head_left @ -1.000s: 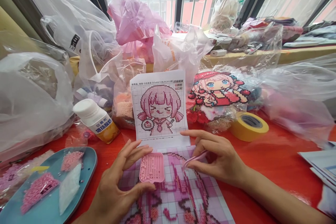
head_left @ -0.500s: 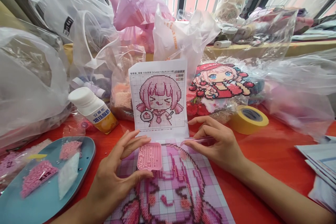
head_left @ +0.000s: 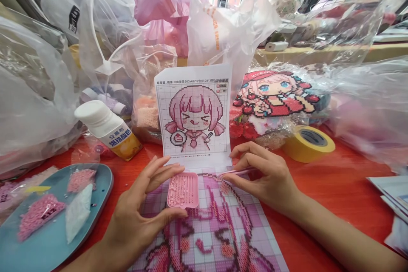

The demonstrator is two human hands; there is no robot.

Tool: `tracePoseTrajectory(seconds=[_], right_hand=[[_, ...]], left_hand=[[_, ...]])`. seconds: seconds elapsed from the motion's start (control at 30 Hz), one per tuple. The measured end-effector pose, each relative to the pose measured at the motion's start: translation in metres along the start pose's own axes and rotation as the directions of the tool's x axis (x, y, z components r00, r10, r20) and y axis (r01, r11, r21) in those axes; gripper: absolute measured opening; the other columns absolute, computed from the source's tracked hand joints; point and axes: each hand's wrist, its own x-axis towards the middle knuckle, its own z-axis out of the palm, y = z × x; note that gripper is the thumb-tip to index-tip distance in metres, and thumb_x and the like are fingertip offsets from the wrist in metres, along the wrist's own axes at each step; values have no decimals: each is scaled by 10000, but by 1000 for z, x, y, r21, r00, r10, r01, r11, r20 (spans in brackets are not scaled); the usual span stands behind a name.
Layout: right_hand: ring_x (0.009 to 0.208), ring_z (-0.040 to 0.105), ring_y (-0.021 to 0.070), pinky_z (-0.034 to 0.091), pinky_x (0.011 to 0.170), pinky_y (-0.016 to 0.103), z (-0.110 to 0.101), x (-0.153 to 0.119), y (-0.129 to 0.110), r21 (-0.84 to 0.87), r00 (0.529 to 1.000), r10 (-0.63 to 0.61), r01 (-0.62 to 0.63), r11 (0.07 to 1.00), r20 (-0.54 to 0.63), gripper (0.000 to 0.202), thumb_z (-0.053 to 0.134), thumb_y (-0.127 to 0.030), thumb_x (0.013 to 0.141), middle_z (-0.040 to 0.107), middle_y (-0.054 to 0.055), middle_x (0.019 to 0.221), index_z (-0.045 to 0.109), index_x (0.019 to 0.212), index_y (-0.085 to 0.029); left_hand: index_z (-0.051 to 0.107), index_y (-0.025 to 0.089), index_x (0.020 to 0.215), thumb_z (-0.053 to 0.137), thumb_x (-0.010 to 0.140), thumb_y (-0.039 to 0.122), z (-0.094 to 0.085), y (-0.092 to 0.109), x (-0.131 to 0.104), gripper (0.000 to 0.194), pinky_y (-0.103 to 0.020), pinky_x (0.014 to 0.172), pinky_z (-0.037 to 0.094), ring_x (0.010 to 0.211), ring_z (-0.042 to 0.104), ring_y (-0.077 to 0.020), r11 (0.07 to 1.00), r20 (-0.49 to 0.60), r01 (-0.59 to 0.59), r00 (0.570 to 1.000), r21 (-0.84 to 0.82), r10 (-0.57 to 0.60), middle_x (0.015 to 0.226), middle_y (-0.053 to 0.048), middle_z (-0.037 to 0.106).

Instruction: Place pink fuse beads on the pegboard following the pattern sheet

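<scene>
The left hand point(head_left: 140, 210) and the right hand point(head_left: 266, 174) are both bare, with long, slender fingers and narrow wrists. The right forearm point(head_left: 334, 225) is slim, smooth and bare, widening gently from the wrist; the visible left forearm point(head_left: 98, 248) is bare too.

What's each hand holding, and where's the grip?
Left hand: small pink bead tray, by its top and bottom edges, between thumb and fingers. Right hand: slim pink tool, pinched along its shaft.
</scene>
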Motion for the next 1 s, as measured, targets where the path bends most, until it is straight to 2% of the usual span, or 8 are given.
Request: tracePoseTrajectory(seconds=[0.17, 0.33, 0.7, 1.0], right_hand=[[595, 578, 70, 463, 440, 166, 1, -1, 1, -27, 1000, -15, 15, 1000, 2, 285, 739, -344, 808, 634, 57, 854, 574, 665, -162], [584, 566, 64, 438, 427, 162, 2, -1, 1, -51, 1000, -23, 22, 998, -8, 304, 731, -363, 814, 639, 55, 855, 566, 654, -163], [577, 557, 61, 457, 450, 175, 3, -3, 1, -73, 999, -52, 51, 996, -12, 298, 739, -359, 809, 645, 51, 861, 559, 674, -163], [593, 596, 80, 489, 448, 177, 2, 1, -1, -38, 997, -15, 12, 999, -70, 267, 746, -325, 800, 636, 50, 831, 575, 666, -171]], left_hand=[[420, 431, 1374, 725, 776, 518, 0, -1, 0, 678, -351, 1125, 413, 1196, 644, -165, 1000, 11, -4, 1000, 2, 4, 1214, 64, 736], [413, 388, 1385, 719, 782, 515, -1, -1, 1, 688, -406, 1122, 419, 1211, 637, -196, 1000, 18, -14, 1000, 20, 14, 1222, 31, 736], [410, 390, 1378, 710, 782, 533, -1, 0, 1, 683, -411, 1109, 436, 1207, 640, -208, 997, 3, -32, 999, 73, 32, 1198, 30, 747], [409, 369, 1372, 715, 771, 543, -2, 0, 0, 696, -446, 1117, 420, 1225, 627, -227, 997, 10, 0, 1000, 79, -1, 1212, 16, 741]])
